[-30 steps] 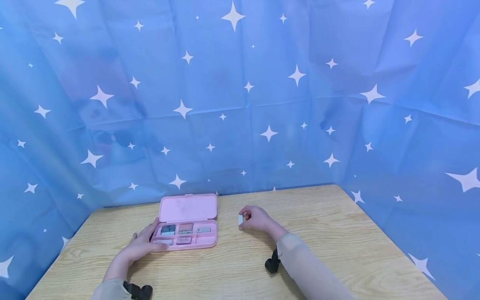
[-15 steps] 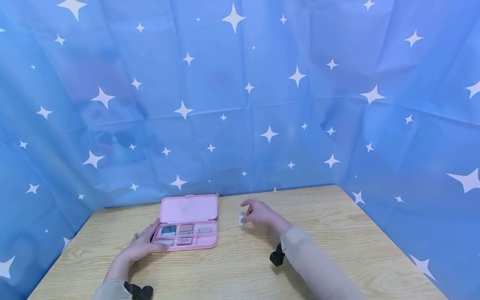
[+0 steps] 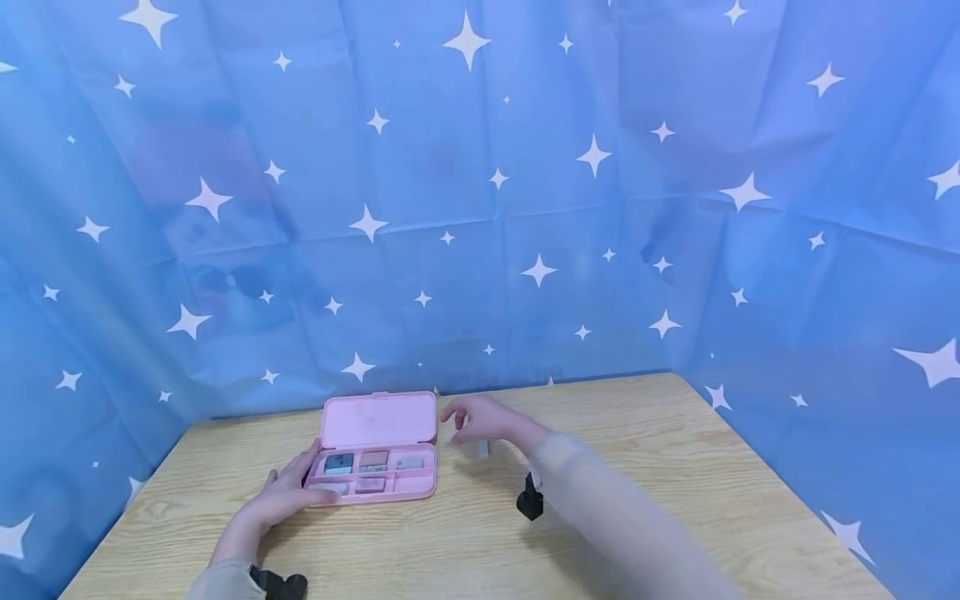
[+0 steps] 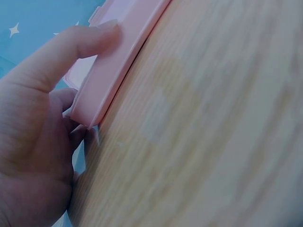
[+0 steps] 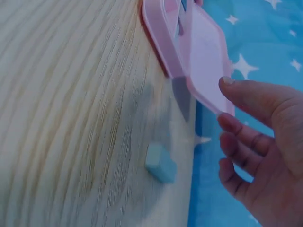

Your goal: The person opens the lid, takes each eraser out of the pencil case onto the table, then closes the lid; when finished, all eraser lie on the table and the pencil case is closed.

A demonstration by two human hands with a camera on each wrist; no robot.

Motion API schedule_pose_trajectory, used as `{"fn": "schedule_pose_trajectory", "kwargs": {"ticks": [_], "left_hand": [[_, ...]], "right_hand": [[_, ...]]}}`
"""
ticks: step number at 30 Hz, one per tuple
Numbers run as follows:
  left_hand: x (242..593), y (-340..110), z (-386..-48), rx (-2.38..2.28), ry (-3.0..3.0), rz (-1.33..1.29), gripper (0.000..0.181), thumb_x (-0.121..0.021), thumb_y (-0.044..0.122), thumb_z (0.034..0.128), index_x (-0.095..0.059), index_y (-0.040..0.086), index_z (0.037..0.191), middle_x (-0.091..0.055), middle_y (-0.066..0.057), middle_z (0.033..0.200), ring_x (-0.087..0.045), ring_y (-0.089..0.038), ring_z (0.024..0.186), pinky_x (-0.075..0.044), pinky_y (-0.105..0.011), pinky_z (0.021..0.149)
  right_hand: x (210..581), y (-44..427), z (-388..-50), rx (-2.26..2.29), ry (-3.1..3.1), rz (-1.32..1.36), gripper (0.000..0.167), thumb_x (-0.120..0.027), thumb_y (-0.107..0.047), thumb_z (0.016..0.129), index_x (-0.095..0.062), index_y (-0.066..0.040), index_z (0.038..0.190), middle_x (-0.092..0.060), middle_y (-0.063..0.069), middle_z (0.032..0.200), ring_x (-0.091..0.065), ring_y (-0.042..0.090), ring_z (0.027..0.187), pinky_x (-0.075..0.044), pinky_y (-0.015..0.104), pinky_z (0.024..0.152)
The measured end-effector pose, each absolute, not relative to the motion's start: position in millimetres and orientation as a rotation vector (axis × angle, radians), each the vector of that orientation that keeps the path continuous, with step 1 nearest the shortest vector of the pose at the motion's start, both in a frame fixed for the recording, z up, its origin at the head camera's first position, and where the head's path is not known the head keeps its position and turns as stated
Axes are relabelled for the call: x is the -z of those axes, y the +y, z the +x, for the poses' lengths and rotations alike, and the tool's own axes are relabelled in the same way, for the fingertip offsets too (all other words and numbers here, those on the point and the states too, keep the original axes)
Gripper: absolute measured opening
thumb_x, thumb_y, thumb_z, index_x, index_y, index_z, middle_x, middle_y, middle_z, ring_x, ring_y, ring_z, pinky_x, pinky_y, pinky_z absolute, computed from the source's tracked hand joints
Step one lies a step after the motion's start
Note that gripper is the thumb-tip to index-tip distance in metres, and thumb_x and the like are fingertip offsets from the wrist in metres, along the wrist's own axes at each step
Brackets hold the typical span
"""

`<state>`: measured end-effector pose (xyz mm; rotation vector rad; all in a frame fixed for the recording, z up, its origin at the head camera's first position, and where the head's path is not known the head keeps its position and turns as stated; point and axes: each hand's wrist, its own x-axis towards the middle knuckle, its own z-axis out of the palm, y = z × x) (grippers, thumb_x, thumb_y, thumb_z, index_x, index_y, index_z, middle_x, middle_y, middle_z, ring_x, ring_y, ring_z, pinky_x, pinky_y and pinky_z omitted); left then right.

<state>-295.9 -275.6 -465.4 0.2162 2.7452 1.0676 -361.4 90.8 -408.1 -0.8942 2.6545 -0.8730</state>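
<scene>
A pink plastic case (image 3: 378, 419) lies open on the table, its lid tipped back, with several small eraser-like blocks (image 3: 372, 461) in its compartments. At its left front corner my left hand (image 3: 281, 496) holds it. In the left wrist view the thumb (image 4: 94, 41) lies over the case's front wall and the fingers go round its end. To the right of the case my right hand (image 3: 483, 421) hovers above the table, fingers loosely bent and holding nothing. Under that hand, a pale blue-green block like an eraser (image 5: 161, 165) rests on the wood, apart from the fingers.
The wooden table (image 3: 420, 550) reaches back to a blue curtain (image 3: 480, 208) with white stars, which also hangs at both sides. A black wrist mount (image 3: 530, 498) sits at the right cuff.
My right hand let go of the pale block, leaving it on the table, then moved left toward the case. The left hand stays on the case.
</scene>
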Motion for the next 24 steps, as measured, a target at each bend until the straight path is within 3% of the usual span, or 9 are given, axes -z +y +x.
{"fn": "schedule_pose_trajectory", "kwargs": {"ticks": [6, 13, 19, 24], "left_hand": [[464.9, -276.3, -295.0, -1.054, 2.753, 0.206, 0.114, -0.076, 0.045, 0.0765, -0.005, 0.003, 0.155, -0.01, -0.029, 0.156, -0.003, -0.05, 0.142, 0.011, -0.066, 0.108], [465.0, -276.3, -294.8, -1.061, 2.755, 0.217, 0.114, -0.076, 0.045, 0.0768, -0.006, 0.003, 0.155, -0.011, -0.029, 0.156, -0.004, -0.05, 0.141, 0.01, -0.067, 0.108], [466.1, -275.6, -294.4, -1.063, 2.749, 0.207, 0.113, -0.076, 0.045, 0.0766, -0.006, 0.004, 0.155, -0.011, -0.029, 0.156, -0.004, -0.05, 0.142, 0.01, -0.067, 0.108], [465.5, -274.2, -294.4, -1.064, 2.756, 0.201, 0.112, -0.076, 0.046, 0.0769, -0.007, 0.005, 0.155, -0.011, -0.028, 0.157, -0.004, -0.049, 0.142, 0.01, -0.066, 0.109]], "right_hand": [[411.5, 65.2, -357.3, 0.839, 2.623, -0.981, 0.031, -0.073, -0.01, 0.085, -0.07, -0.014, 0.116, -0.063, 0.003, 0.097, -0.054, 0.011, 0.078, -0.047, 0.024, 0.067], [416.9, 47.2, -353.4, 0.867, 2.601, -1.011, 0.032, -0.074, -0.002, 0.081, -0.072, -0.012, 0.111, -0.065, 0.005, 0.1, -0.059, 0.018, 0.09, -0.047, 0.022, 0.076], [418.9, 40.4, -354.5, 0.651, 2.663, -1.062, 0.034, -0.071, -0.003, 0.084, -0.072, -0.021, 0.113, -0.057, 0.0, 0.094, -0.047, 0.01, 0.081, -0.042, 0.022, 0.072], [417.3, 36.2, -353.8, 0.582, 2.654, -1.053, 0.038, -0.074, -0.007, 0.084, -0.071, -0.025, 0.117, -0.052, -0.002, 0.099, -0.047, 0.008, 0.088, -0.044, 0.022, 0.079]]}}
